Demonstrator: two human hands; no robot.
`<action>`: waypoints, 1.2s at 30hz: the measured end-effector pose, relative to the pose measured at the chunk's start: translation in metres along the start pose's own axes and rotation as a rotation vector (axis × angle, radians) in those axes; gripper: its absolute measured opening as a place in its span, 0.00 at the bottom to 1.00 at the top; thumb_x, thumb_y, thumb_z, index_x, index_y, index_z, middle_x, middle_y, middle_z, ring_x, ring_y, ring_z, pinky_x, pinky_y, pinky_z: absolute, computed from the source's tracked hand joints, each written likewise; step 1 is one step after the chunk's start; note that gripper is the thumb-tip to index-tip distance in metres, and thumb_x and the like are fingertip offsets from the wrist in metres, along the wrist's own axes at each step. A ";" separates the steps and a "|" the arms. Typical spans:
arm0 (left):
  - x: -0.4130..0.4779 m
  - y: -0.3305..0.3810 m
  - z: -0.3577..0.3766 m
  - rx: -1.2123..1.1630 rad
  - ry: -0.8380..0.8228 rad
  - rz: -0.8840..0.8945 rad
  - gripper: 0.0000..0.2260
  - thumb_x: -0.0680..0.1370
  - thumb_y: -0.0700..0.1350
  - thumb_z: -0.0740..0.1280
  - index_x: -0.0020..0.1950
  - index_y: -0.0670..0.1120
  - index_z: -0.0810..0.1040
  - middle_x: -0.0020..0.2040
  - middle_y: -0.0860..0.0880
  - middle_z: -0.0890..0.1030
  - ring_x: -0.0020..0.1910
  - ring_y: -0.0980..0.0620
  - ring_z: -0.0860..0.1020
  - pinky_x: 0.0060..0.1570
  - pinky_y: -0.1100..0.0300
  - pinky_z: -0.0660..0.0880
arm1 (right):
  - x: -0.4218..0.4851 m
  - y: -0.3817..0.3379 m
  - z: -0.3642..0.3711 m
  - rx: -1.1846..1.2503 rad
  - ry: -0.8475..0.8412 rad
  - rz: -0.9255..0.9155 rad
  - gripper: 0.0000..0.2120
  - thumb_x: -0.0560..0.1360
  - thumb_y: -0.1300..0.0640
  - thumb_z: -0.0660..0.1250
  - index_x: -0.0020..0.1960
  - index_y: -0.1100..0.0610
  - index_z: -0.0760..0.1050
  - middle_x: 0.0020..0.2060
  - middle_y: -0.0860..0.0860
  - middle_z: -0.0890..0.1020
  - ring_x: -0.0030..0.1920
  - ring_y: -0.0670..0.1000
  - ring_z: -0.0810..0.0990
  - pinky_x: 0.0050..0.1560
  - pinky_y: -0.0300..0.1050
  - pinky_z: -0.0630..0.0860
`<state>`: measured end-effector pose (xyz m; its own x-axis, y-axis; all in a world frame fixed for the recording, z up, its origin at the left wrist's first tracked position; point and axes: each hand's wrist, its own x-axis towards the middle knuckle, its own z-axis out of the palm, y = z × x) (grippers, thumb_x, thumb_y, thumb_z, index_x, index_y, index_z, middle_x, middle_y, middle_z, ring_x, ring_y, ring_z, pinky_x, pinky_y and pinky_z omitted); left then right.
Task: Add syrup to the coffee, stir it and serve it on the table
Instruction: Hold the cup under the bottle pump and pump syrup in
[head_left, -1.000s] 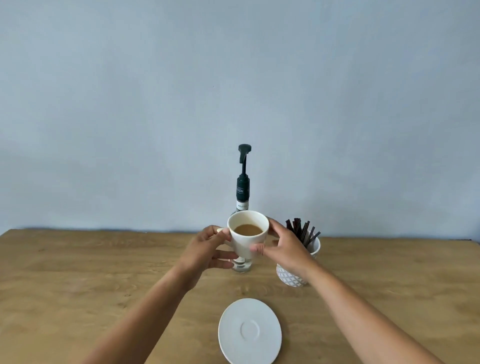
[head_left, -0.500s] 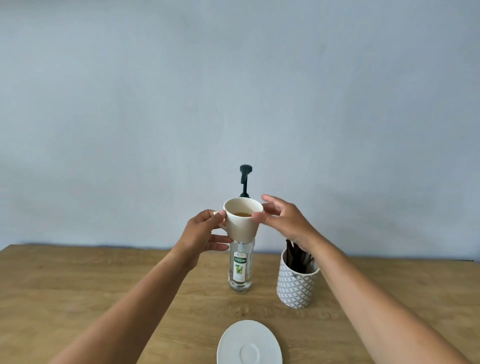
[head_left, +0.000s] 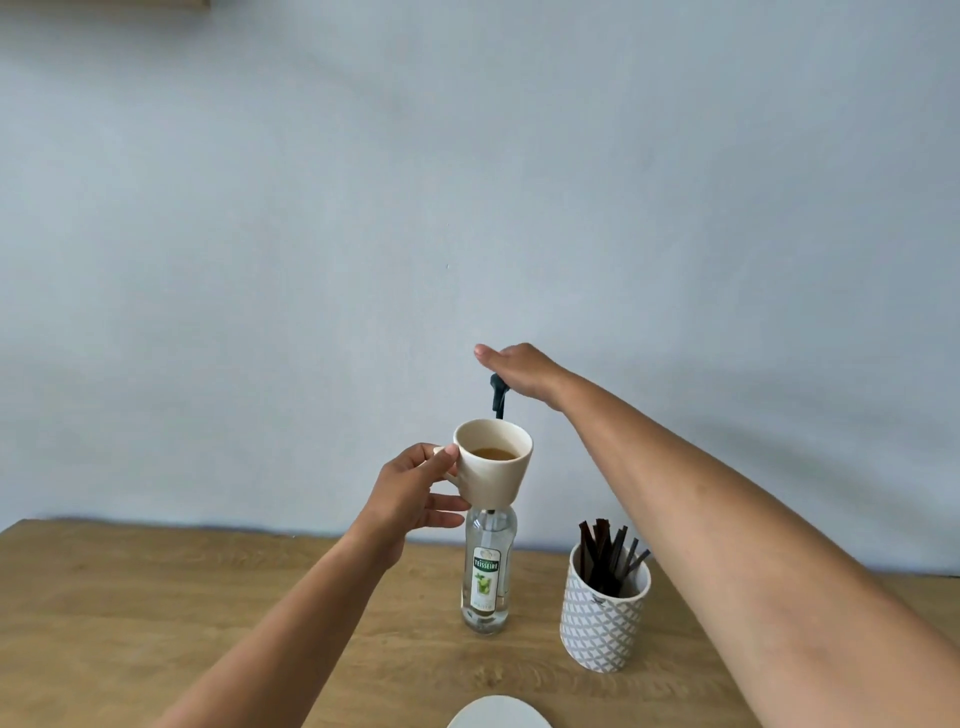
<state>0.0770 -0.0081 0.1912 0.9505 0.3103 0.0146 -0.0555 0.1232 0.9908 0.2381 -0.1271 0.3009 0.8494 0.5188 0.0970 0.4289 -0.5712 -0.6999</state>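
Since the earlier frames, both hands have risen, and the right hand (head_left: 519, 371) has left the cup and gone up onto the pump head, so the left hand alone now carries the cup.

Head view: the left hand (head_left: 415, 496) holds the cream coffee cup (head_left: 493, 467) by its handle, thumb on top near the rim, fingers (head_left: 441, 512) curled beneath and closed on the handle. The cup is raised clear of the table (head_left: 156, 613), in front of the neck of the syrup bottle (head_left: 488, 577), and tilts slightly. Brown coffee (head_left: 491, 453) is visible low inside it. The dark pump spout (head_left: 497, 395) shows directly above the cup's far rim. The right hand lies flat, palm down, on the pump head, fingers extended and together; whether they grip anything cannot be told, as the pump top is hidden under the palm.

The clear bottle stands upright on the wooden table, label facing the camera. Just to its right stands a patterned white-and-grey holder (head_left: 602, 618) containing dark stir sticks (head_left: 608, 556). A white saucer (head_left: 498, 714) sits at the near edge, partly cut off by the frame, with nothing on its visible part. A plain pale wall (head_left: 467, 182) fills the background.
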 end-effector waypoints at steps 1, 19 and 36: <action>0.001 0.001 -0.001 -0.002 0.001 0.000 0.11 0.78 0.51 0.69 0.47 0.43 0.78 0.49 0.42 0.85 0.40 0.40 0.86 0.38 0.52 0.84 | 0.007 0.000 0.003 -0.021 -0.030 0.018 0.29 0.77 0.35 0.56 0.48 0.61 0.77 0.45 0.52 0.82 0.50 0.55 0.78 0.50 0.48 0.70; 0.007 0.000 -0.007 -0.055 0.011 0.001 0.11 0.77 0.53 0.70 0.44 0.45 0.78 0.42 0.45 0.87 0.40 0.39 0.86 0.34 0.54 0.82 | 0.038 -0.011 0.020 -0.160 -0.230 0.090 0.36 0.72 0.28 0.54 0.61 0.56 0.76 0.51 0.52 0.84 0.59 0.57 0.77 0.65 0.57 0.68; 0.015 -0.001 -0.005 -0.055 0.019 0.004 0.11 0.77 0.53 0.71 0.44 0.45 0.79 0.44 0.44 0.86 0.40 0.39 0.86 0.33 0.54 0.81 | 0.045 0.002 0.026 -0.098 -0.183 0.101 0.19 0.77 0.45 0.56 0.57 0.55 0.77 0.41 0.50 0.86 0.49 0.53 0.82 0.44 0.48 0.70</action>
<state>0.0897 0.0007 0.1897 0.9443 0.3286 0.0158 -0.0768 0.1735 0.9818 0.2695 -0.0880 0.2857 0.8236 0.5571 -0.1066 0.3796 -0.6810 -0.6262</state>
